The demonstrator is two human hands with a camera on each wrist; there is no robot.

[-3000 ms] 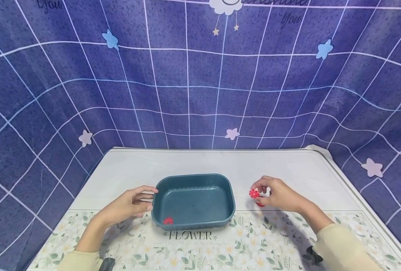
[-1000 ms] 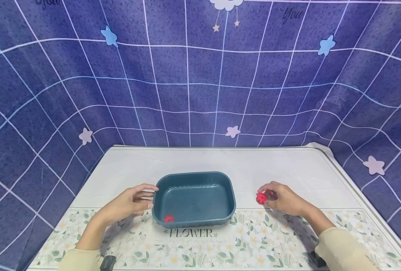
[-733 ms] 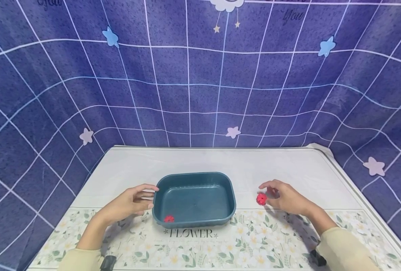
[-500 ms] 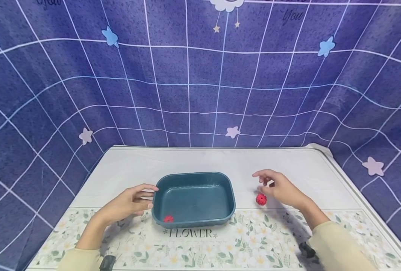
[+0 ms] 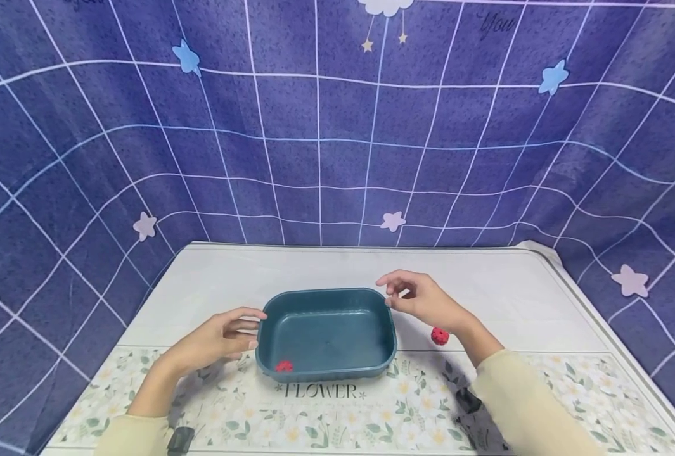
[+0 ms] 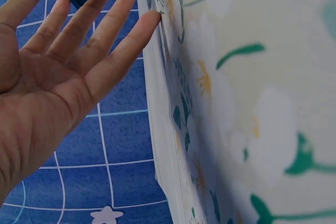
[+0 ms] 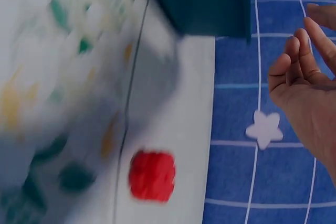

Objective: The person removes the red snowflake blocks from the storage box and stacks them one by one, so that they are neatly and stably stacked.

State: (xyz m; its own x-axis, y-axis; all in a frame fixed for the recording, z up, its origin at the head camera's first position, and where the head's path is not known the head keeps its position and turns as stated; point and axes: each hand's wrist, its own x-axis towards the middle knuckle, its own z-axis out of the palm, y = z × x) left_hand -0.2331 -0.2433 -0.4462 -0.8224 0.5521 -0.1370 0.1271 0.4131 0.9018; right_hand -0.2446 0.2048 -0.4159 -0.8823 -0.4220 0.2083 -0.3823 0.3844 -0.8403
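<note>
A dark teal rectangular plastic basin [image 5: 326, 335] stands mid-table. My left hand [image 5: 223, 339] is at its left end, fingers spread and relaxed, fingertips at the rim; the left wrist view shows a bare palm. Over by the basin's right rim, my right hand [image 5: 419, 297] hovers with loosely bent fingers and holds nothing. Inside the basin's front left corner lies a red notched plastic disc [image 5: 284, 367]. On the table, beside my right forearm, sits a small red cluster of notched discs [image 5: 440, 335], blurred in the right wrist view; how its parts join is unclear.
The table's cover [image 5: 337, 424] is floral at the front, with the word FLOWER, and white behind. A blue-purple grid curtain [image 5: 337, 158] with stars hangs round the back and sides. Dark wrist cameras sit at both sleeves.
My right hand has let go of the red cluster, left it on the table, then moved left and away from me to the basin's right rim. My left hand stays put.
</note>
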